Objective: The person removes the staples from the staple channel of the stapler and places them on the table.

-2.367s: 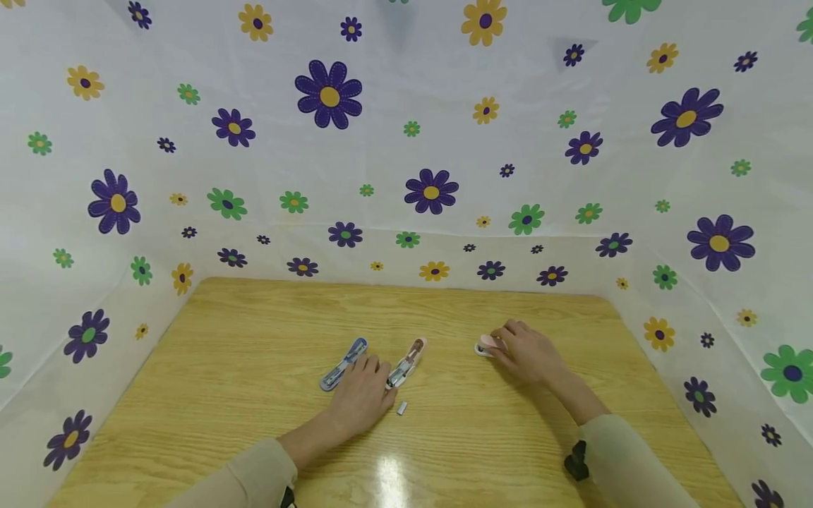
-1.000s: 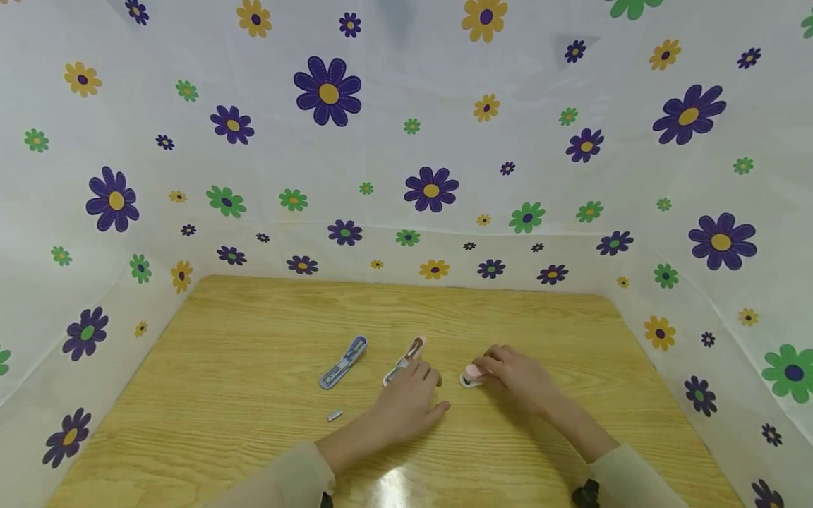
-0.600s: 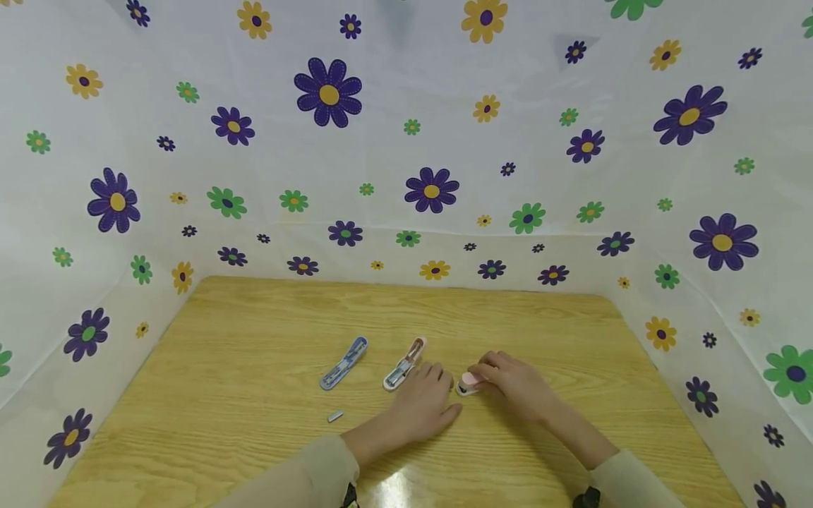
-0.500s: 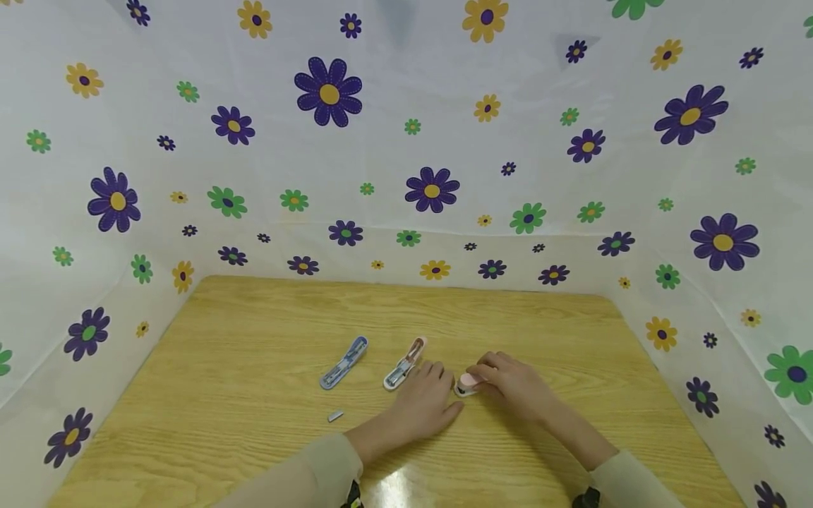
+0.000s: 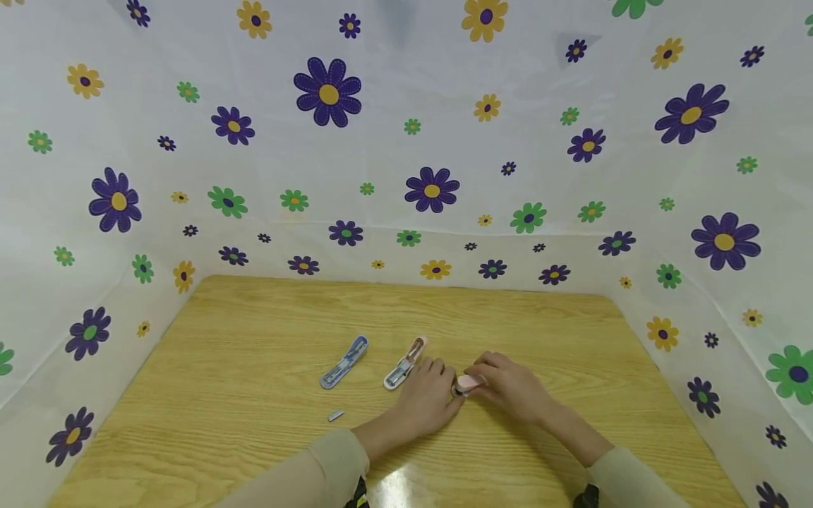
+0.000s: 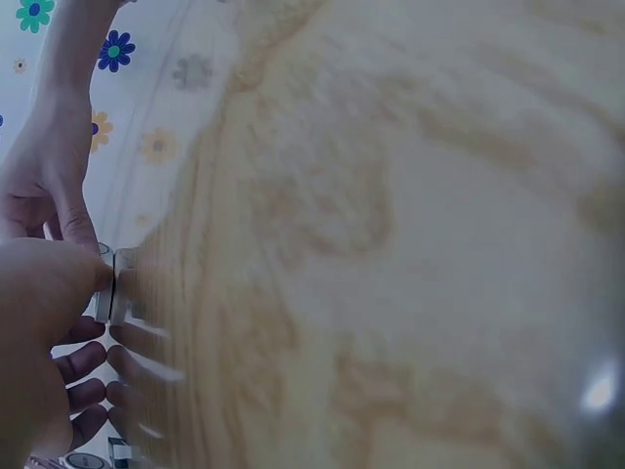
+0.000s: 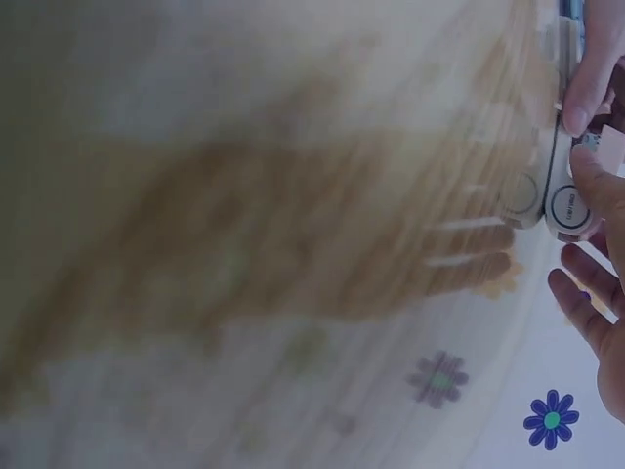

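Stapler (image 5: 468, 383), pink, long axis left-right, pinched between both hands (image 5: 473, 391).

Blue stapler (image 5: 344, 363), loose staple strip (image 5: 335, 415)

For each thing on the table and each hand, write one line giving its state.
pink stapler: on the table, gripped between both hands.
pink open stapler: lies flat, opened out, untouched.
blue open stapler: lies flat, opened out, untouched.
staple strip: loose on the table.
left hand: touches the pink stapler's end.
right hand: grips the pink stapler.
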### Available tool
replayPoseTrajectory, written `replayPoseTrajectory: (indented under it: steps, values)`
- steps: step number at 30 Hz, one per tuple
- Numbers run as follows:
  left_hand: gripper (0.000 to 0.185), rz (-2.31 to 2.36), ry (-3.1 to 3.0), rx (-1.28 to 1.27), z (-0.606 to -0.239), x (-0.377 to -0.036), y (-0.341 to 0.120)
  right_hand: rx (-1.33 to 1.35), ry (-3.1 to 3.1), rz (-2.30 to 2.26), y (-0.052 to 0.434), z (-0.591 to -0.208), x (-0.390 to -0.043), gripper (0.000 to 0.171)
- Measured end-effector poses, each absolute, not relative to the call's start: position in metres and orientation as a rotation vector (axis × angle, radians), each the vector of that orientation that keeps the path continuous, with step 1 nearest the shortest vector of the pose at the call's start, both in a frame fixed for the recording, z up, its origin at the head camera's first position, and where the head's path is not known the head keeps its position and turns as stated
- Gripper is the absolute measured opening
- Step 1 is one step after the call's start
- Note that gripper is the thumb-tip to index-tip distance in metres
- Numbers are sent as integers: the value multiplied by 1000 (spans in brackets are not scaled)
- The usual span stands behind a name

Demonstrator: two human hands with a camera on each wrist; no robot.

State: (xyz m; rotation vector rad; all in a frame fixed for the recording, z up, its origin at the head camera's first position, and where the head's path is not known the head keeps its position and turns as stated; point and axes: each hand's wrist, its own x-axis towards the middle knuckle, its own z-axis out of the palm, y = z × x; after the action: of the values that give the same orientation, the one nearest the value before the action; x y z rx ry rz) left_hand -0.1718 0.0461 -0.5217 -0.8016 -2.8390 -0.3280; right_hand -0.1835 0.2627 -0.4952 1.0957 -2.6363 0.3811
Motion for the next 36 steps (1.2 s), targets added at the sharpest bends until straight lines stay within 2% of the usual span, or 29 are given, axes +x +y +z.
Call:
replayPoseTrajectory:
  steps: [18,26,36]
  values:
    - [33,-254,-2839,-773,-525,-173,47,1166,-2702,671,264,-496,-199,19]
    - [33,-239,-2843,-780,-524,-174,49,1056,-2755,998,269,-498,-200,23]
    - [35,-225,-2863,-778,-525,-173,49,921,-2842,1060,275,-496,-201,23]
